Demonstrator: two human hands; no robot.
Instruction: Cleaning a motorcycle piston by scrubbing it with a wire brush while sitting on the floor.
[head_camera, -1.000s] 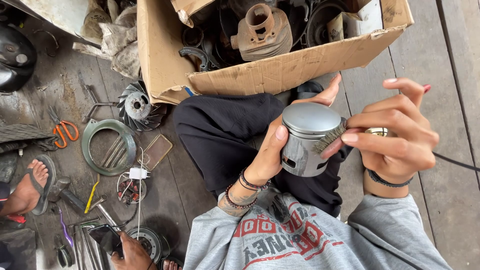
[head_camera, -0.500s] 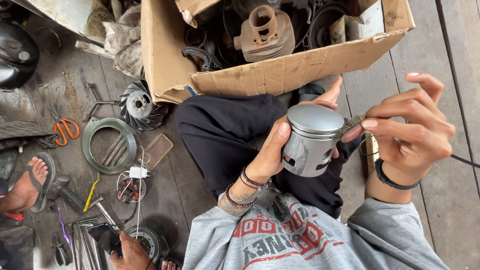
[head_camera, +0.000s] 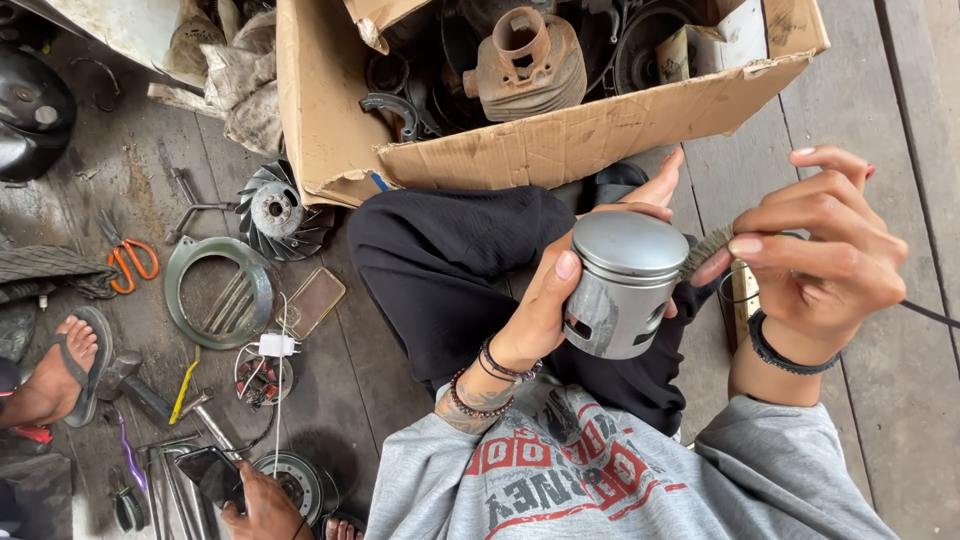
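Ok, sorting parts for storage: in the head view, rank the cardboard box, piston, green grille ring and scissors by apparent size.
1. Cardboard box, by far.
2. Piston and green grille ring: look alike, and the piston is nearer the camera, so unranked.
3. Scissors, smallest.

A big brown cardboard box (head_camera: 560, 150) stands open on the wooden floor at the top of the view. Its flaps are bent and torn, and old metal parts lie inside it. A small blue mark shows at its lower left corner. A pale piece of card (head_camera: 700, 45) leans inside the box on the right side. A phone (head_camera: 312, 302) with a brownish screen lies flat on the floor to the left. Another person's hand (head_camera: 262, 505) at the bottom holds a second phone (head_camera: 212, 475) with a dark screen.
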